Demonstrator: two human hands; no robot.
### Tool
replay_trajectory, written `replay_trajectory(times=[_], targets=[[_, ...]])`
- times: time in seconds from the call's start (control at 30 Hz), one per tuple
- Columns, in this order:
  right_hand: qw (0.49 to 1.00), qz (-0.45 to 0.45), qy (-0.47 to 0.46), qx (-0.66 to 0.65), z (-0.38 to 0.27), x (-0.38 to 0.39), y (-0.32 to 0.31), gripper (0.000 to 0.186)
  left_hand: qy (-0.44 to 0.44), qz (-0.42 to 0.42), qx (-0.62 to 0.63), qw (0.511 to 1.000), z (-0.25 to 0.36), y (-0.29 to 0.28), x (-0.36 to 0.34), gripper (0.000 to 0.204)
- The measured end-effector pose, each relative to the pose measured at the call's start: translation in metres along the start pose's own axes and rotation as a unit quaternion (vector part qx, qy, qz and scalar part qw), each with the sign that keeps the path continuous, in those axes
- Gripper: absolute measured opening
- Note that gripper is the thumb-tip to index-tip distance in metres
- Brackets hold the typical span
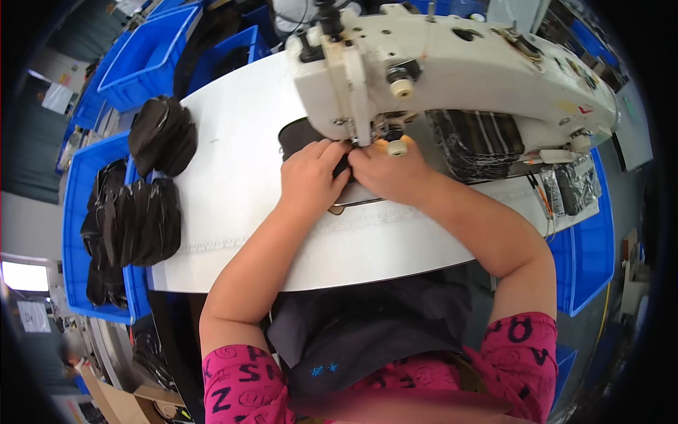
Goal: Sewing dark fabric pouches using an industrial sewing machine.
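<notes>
Under the head of a white sewing machine (452,63) lies a piece of dark fabric (300,136), its rounded far edge showing past my fingers. My left hand (311,173) presses on the fabric just left of the needle area, fingers bent and close together. Close beside the presser foot, my right hand (392,169) pinches the fabric's near right side. The two hands almost meet at the needle. My fingertips and the stitching spot are partly hidden by the machine head and by the hands themselves.
Dark pouches (145,219) are piled at the table's left edge, over a blue bin (74,233). A stack of dark striped pieces (480,145) lies under the machine arm. Scissors or a similar tool (540,194) and a clear plastic bag (575,187) rest at the right.
</notes>
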State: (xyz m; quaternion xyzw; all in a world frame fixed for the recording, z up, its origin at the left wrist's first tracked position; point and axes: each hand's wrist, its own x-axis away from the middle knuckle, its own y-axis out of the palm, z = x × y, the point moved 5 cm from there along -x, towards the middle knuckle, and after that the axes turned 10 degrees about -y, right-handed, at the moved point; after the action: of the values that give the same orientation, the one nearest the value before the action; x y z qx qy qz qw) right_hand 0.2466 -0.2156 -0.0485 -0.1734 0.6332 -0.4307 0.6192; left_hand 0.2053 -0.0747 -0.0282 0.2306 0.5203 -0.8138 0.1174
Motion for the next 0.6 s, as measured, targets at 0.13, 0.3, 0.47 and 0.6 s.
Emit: replay_trajectory(times=[0.13,0.3,0.47,0.6], targets=[[0.987,-0.069,-0.054,0.131,-0.007,-0.004,0.018,0.016,0.008,-0.01,0.034,0.999,-0.01,-0.005,0.003,0.032],[0.995,-0.012,-0.053,0.082,-0.005,-0.006,0.001,0.022,-0.065,-0.097,0.159,0.98,-0.025,-0.002,0.003,0.021],[0.997,0.008,-0.058,0.055,-0.003,0.0,0.005,0.02,-0.04,-0.246,0.205,0.947,-0.025,-0.005,-0.011,0.023],[0.993,-0.077,-0.055,0.069,-0.008,0.004,0.013,0.024,-0.105,-0.344,0.2,0.911,-0.032,-0.001,-0.017,0.02]])
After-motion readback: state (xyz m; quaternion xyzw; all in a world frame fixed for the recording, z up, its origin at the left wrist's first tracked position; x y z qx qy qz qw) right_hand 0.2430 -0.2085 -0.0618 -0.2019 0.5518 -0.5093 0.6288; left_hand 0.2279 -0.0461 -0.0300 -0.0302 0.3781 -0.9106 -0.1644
